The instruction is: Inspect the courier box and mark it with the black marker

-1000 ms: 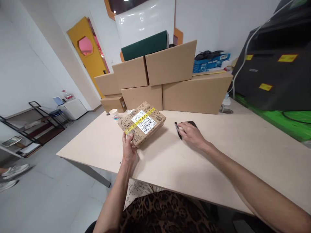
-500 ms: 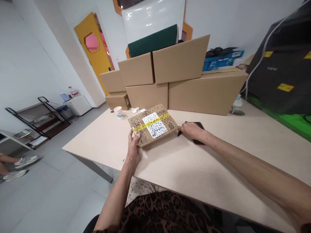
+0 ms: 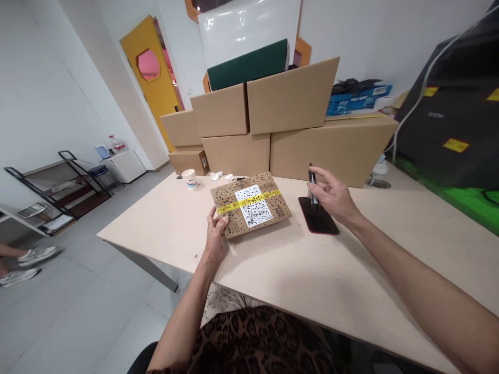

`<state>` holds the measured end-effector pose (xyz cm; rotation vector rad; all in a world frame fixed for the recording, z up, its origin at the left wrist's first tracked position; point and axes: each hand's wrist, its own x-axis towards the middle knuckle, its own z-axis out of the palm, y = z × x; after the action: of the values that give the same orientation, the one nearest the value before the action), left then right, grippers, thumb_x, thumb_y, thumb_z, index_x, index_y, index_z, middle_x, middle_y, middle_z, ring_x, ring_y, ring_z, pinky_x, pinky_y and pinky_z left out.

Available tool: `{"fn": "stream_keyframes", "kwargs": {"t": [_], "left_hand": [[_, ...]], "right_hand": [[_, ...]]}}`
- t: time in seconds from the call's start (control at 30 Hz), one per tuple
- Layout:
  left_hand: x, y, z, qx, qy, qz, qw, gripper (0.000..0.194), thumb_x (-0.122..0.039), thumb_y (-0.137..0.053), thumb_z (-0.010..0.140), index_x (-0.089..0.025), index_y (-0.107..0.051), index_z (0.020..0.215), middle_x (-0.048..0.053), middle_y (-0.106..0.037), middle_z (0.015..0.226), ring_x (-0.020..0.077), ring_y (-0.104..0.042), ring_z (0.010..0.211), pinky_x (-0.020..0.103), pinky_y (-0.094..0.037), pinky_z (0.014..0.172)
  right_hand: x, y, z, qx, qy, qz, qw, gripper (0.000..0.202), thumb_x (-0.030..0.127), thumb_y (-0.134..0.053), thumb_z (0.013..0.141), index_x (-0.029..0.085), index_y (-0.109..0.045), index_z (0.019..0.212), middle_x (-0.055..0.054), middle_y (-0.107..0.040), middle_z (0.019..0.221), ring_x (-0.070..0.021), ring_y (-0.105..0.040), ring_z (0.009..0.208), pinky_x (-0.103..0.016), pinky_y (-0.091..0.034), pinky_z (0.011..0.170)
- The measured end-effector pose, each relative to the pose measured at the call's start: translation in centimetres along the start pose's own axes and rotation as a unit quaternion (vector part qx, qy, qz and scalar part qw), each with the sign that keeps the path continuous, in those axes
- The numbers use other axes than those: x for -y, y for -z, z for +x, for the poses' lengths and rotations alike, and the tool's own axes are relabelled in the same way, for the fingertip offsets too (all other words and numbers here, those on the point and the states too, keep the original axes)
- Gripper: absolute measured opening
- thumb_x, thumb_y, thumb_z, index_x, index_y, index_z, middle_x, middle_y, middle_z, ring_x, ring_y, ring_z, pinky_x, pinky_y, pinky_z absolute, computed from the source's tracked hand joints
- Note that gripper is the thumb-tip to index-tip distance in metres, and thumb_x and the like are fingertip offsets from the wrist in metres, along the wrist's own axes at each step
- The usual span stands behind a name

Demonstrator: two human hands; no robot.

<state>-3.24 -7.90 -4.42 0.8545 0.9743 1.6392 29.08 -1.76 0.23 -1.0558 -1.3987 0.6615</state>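
Note:
A flat cardboard parcel (image 3: 280, 205) with black specks, a white label (image 3: 255, 208) and a yellow tape strip is tilted above the table. My left hand (image 3: 216, 231) grips its near left corner, thumb on top and fingers at the edge. Apart from the parcel, to its right, my right hand (image 3: 333, 197) is closed around a black marker (image 3: 313, 184), its tip pointing up. Below that hand lies a dark phone (image 3: 322, 222) with a reddish edge, flat on the table.
Large cardboard boxes (image 3: 327, 153) are stacked along the table's back, with a green box (image 3: 249, 65) on top. A paper cup (image 3: 189, 178), crumpled tissues (image 3: 215, 176) and a small black piece (image 3: 240, 179) lie in front. A black covered object (image 3: 448, 114) stands at right.
My right hand has moved from the parcel's right edge up and to the right with the marker, now upright. The parcel has shifted slightly right, still held by my left hand.

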Motion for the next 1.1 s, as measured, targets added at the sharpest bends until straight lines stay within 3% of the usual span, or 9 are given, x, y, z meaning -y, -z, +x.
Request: {"fn": "stream_keyframes", "kwargs": {"t": [0.1,0.2,0.27,0.4,0.6,0.9,1.0,1.1], "left_hand": [[0.2,0.1,0.0,0.000,-0.005,-0.001,1.000,0.083,-0.045,-0.092,0.067,-0.025,-0.054,0.138,0.009,-0.071,0.126,0.0272,-0.068,0.117,0.039,-0.055,0.098],[0.4,0.2,0.0,0.001,-0.014,0.005,1.000,0.082,-0.044,-0.091,0.069,-0.025,-0.054,0.139,0.009,-0.070,0.128,0.0273,-0.067,0.120,0.039,-0.054,0.101],[0.5,0.3,0.0,0.005,-0.016,0.008,1.000,0.082,-0.044,-0.090,0.070,-0.025,-0.053,0.141,0.010,-0.070,0.130,0.0277,-0.067,0.122,0.040,-0.053,0.103],[0.7,0.5,0.1,0.004,-0.017,0.007,1.000,0.084,-0.044,-0.090,0.070,-0.026,-0.052,0.142,0.010,-0.068,0.132,0.0278,-0.067,0.123,0.040,-0.053,0.103],[1.0,0.5,0.4,0.008,-0.013,0.003,1.000,0.090,-0.047,-0.090,0.067,-0.026,-0.048,0.144,0.011,-0.064,0.136,0.0280,-0.065,0.123,0.041,-0.054,0.102],[1.3,0.2,0.3,0.003,-0.018,0.007,1.000,0.092,-0.046,-0.088,0.067,-0.026,-0.045,0.146,0.012,-0.064,0.132,0.0288,-0.064,0.120,0.043,-0.054,0.100],[1.4,0.3,0.3,0.005,-0.024,0.019,1.000,0.093,-0.047,-0.088,0.067,-0.025,-0.044,0.147,0.013,-0.063,0.134,0.0283,-0.063,0.121,0.043,-0.054,0.101],[1.7,0.6,0.3,0.002,-0.028,0.036,0.999,0.092,-0.047,-0.086,0.069,-0.025,-0.045,0.148,0.012,-0.064,0.133,0.0289,-0.061,0.124,0.044,-0.053,0.102]], "right_hand": [[1.9,-0.1,-1.2,0.023,-0.038,0.140,0.989,0.037,0.048,-0.067,0.082,0.024,-0.073,0.109,-0.002,-0.070,0.072,-0.0187,-0.059,0.055,-0.035,-0.047,0.056],[3.6,-0.4,-2.4,0.057,-0.041,0.229,0.971,0.040,0.053,-0.064,0.081,0.025,-0.074,0.107,-0.008,-0.078,0.088,-0.0225,-0.067,0.068,-0.040,-0.052,0.065],[4.3,-0.9,-3.0,0.063,-0.038,0.252,0.965,0.041,0.052,-0.074,0.076,0.027,-0.073,0.109,-0.006,-0.079,0.089,-0.0224,-0.068,0.072,-0.040,-0.053,0.068],[4.5,-2.8,-3.9,0.028,-0.044,0.240,0.969,0.040,0.045,-0.092,0.069,0.028,-0.072,0.100,0.001,-0.072,0.072,-0.0164,-0.063,0.063,-0.030,-0.047,0.056],[4.0,-5.9,-4.8,-0.009,-0.019,0.225,0.974,0.047,0.062,-0.090,0.070,0.024,-0.067,0.083,0.007,-0.052,0.052,-0.0096,-0.044,0.044,-0.024,-0.031,0.040],[5.2,-8.4,-6.0,-0.007,0.139,0.055,0.989,0.035,0.048,-0.073,0.091,0.024,-0.056,0.073,0.004,-0.054,0.064,-0.0123,-0.048,0.056,-0.027,-0.039,0.054],[4.9,-9.1,-5.7,0.032,0.152,0.016,0.988,0.035,0.046,-0.067,0.094,0.024,-0.056,0.069,0.003,-0.055,0.064,-0.0131,-0.050,0.057,-0.028,-0.041,0.057],[4.9,-9.3,-5.6,0.021,0.150,0.021,0.988,0.035,0.046,-0.065,0.095,0.024,-0.055,0.070,0.004,-0.052,0.063,-0.0126,-0.047,0.056,-0.028,-0.040,0.057]]}}
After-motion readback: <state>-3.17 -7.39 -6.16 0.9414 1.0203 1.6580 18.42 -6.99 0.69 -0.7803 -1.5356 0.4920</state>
